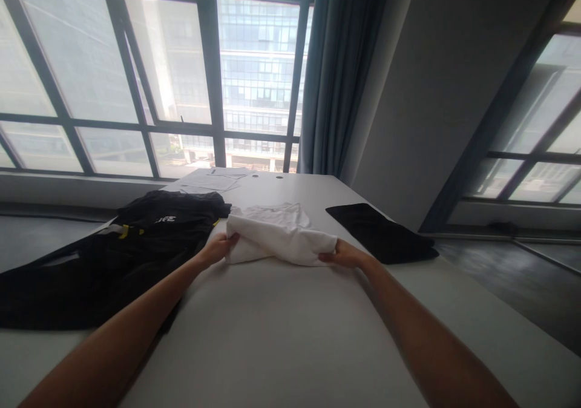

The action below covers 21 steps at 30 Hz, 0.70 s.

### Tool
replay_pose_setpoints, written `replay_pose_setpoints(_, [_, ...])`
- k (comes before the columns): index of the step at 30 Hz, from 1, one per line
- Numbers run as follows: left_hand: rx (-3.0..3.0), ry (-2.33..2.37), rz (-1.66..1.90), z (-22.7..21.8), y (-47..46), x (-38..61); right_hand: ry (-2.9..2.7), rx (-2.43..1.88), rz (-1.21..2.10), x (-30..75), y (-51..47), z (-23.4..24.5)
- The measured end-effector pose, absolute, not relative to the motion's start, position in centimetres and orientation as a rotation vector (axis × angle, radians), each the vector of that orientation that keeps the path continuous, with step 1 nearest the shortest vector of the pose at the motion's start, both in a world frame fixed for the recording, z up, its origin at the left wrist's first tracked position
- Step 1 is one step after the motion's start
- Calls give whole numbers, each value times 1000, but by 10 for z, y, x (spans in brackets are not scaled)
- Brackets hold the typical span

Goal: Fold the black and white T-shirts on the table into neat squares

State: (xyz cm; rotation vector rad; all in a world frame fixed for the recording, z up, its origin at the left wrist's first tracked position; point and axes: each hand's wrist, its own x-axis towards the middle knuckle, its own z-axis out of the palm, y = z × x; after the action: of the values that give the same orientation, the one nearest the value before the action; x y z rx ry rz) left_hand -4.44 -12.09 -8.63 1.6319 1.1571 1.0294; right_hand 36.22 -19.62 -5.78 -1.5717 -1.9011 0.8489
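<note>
A white garment [276,241], probably a T-shirt, lies across the middle of the white table [281,335], with its near part folded over and slightly raised. My left hand [219,248] grips its left edge, thumb on top. At the right edge, my right hand [341,255] pinches the cloth, fingers curled around it. Between the two hands the fabric is stretched, with soft wrinkles. Just left of my left hand lies a pile of black clothing [158,238] with white lettering and yellow details.
Folded black cloth [381,232] lies near the table's right edge. Papers [211,180] rest at the far left end. Beyond the table stand windows [258,75] and a grey-blue curtain [338,75]; a pillar [422,93] rises at the right.
</note>
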Motion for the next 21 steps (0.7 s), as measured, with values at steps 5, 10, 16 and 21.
replay_pose_setpoints(5, [1613, 1030, 801, -70, -129, -54, -1787, -1464, 535, 368, -187, -52])
replay_pose_setpoints(10, [1625, 911, 690, -44, -139, -67, -1632, -1258, 487, 369, -196, -25])
replay_pose_setpoints(16, [1676, 916, 1212, -27, -137, -56, -1567, -1261, 138, 347, -180, -13])
replay_pose_setpoints(21, [1705, 1067, 1365, -40, -110, -43, -1592, -1309, 16, 339, -145, -14])
